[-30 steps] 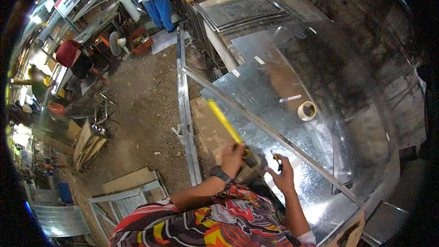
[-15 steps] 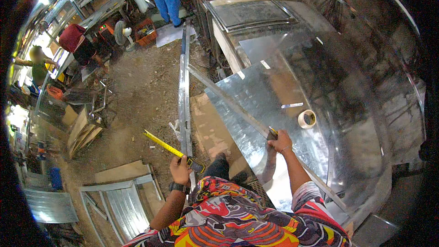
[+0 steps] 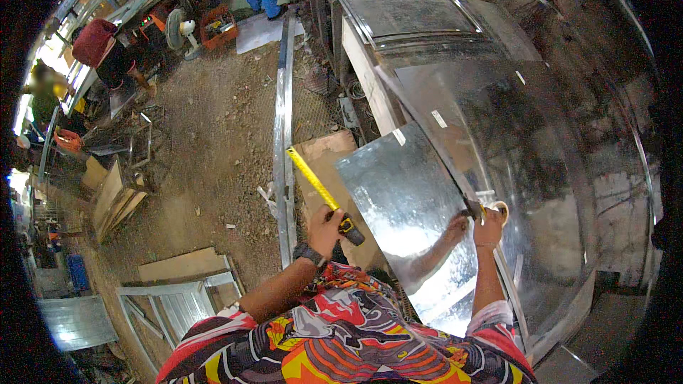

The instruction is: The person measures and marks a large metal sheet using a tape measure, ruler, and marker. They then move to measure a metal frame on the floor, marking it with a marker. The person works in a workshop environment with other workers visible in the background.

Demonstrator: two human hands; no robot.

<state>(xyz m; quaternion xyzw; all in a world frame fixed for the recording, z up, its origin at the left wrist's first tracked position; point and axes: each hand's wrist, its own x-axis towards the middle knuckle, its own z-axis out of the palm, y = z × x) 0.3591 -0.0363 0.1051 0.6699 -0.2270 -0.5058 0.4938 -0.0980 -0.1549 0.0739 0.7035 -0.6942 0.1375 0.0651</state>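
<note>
My left hand (image 3: 325, 232) is closed around a tape measure (image 3: 352, 232) with a black case. Its yellow blade (image 3: 311, 176) sticks out stiffly, up and to the left, past the near edge of a shiny metal sheet (image 3: 388, 192). My right hand (image 3: 488, 230) grips a long, straight metal bar (image 3: 445, 160) lying across the sheet. A small dark and yellow item shows at those fingers, too hidden to name. Just beside the right hand sits a roll of masking tape (image 3: 504, 213), partly covered by it.
Along the floor runs a long metal profile (image 3: 284, 114). A brown board (image 3: 327, 144) lies below the sheet. Metal frames (image 3: 174, 295) rest at lower left. A fan (image 3: 178, 29) and orange crate (image 3: 218, 26) stand farther off, near other people.
Both hands have shifted right. The bar has slid right across the sheet and stands steeper. The tape blade has swung from over the floor toward the brown board.
</note>
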